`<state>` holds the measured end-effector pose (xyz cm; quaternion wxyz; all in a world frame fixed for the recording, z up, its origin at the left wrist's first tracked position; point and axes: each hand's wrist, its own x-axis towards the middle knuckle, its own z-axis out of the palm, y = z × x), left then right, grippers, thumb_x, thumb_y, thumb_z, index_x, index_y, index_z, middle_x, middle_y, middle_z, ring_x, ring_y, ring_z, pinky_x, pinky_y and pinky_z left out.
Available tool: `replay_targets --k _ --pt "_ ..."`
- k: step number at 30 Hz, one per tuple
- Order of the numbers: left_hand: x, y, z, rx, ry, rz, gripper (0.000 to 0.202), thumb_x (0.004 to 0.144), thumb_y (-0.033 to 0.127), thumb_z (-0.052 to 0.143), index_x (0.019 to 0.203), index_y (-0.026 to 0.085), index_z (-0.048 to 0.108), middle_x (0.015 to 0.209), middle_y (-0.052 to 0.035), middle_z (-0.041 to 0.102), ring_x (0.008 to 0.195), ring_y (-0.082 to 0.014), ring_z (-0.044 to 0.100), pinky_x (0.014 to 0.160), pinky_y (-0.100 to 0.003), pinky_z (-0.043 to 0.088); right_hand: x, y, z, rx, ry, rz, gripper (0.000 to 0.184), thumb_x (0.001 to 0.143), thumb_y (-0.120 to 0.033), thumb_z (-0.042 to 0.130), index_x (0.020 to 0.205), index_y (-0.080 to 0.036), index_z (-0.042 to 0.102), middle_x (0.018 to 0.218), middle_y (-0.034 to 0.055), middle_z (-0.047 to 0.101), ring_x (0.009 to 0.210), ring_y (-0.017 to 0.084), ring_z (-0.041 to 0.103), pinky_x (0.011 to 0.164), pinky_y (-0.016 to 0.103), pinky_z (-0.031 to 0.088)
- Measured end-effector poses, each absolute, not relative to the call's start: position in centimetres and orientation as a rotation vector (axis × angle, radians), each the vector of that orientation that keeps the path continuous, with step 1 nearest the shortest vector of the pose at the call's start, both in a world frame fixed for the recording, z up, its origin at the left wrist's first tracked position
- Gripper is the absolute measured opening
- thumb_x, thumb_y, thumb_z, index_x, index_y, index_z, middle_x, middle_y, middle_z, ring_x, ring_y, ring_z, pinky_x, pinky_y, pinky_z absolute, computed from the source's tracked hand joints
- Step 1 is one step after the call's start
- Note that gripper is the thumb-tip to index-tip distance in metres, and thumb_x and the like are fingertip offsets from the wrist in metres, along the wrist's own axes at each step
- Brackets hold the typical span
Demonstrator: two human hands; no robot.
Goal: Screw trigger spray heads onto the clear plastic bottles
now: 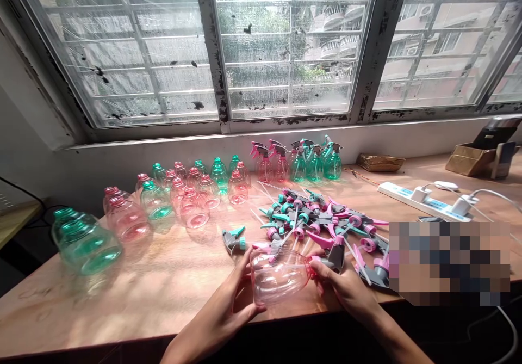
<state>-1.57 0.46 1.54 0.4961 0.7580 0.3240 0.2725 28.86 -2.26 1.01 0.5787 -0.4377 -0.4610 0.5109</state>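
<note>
at the far left a big green bottle [85,241] stands uncapped on the wooden tabletop [163,282], near its left end. just to its right a spread of empty bottles [191,192], pink and green mixed and all without tops, runs back toward the wall under the window [285,43]. a single teal and grey spray head [233,239] lies alone on the wood, between those bottles and the hands.

the left hand [228,298] comes up from the near edge, its fingers [240,269] curled around the base end of a pink bottle [279,274]. that bottle lies on its side, held just above the near edge of the tabletop, neck pointing right. the right hand [345,288] meets it there, fingers [324,270] closed narrowly at the neck, where a pink and grey nozzle [334,252] sits against the opening. i cannot tell whether it is screwed on.

behind the right hand lies a loose pile of spray heads [326,220], pink, teal and grey, tubes sticking out. at the wall beyond stands a row of finished spray bottles [297,162]. further right a white power strip [424,201] lies with plugs in it, and a cardboard box [468,158] sits at the far end.
</note>
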Motion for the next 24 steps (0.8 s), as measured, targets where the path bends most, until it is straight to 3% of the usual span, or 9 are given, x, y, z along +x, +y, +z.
replay_targets --k 8,15,19,24 --pt "-1.34 0.44 1.77 1.897 0.827 0.689 0.094 0.103 0.03 0.067 0.173 0.04 0.005 0.182 -0.0021 0.02 0.162 -0.035 0.033 0.131 -0.05 0.032 29.12 -2.12 0.58 -0.996 -1.101 1.249 0.057 0.073 -0.061 0.095 0.105 -0.02 0.071 0.059 -0.0028 0.069 0.053 0.018 0.061 0.06 0.03 0.05" --pt "-1.54 0.49 1.6 1.99 0.843 0.706 0.088 0.106 0.028 0.062 0.173 0.039 0.007 0.183 -0.0015 0.013 0.168 -0.0344 0.013 0.135 -0.053 0.015 29.18 -2.71 1.0 -0.993 -1.135 1.269 0.051 0.074 -0.059 0.095 0.095 -0.021 0.068 0.059 -0.0036 0.067 0.053 0.016 0.059 0.059 0.03 0.048" --pt "-1.48 0.38 1.77 1.961 0.83 0.7 0.093 0.103 0.027 0.067 0.174 0.039 0.008 0.182 -0.0023 0.02 0.167 -0.0354 0.015 0.135 -0.055 0.018 29.26 -2.88 1.02 -0.974 -1.148 1.244 0.051 0.076 -0.062 0.092 0.091 -0.021 0.066 0.058 -0.0038 0.065 0.051 0.017 0.057 0.058 0.031 0.046" --pt "-1.4 0.5 1.94 1.919 0.852 0.692 0.109 0.092 0.03 0.082 0.173 0.041 0.01 0.183 -0.0013 0.018 0.166 -0.0384 0.021 0.134 -0.056 0.023 29.13 -2.89 1.08 -0.968 -1.102 1.257 0.053 0.073 -0.063 0.093 0.093 -0.022 0.066 0.058 -0.0036 0.067 0.052 0.019 0.061 0.058 0.032 0.048"
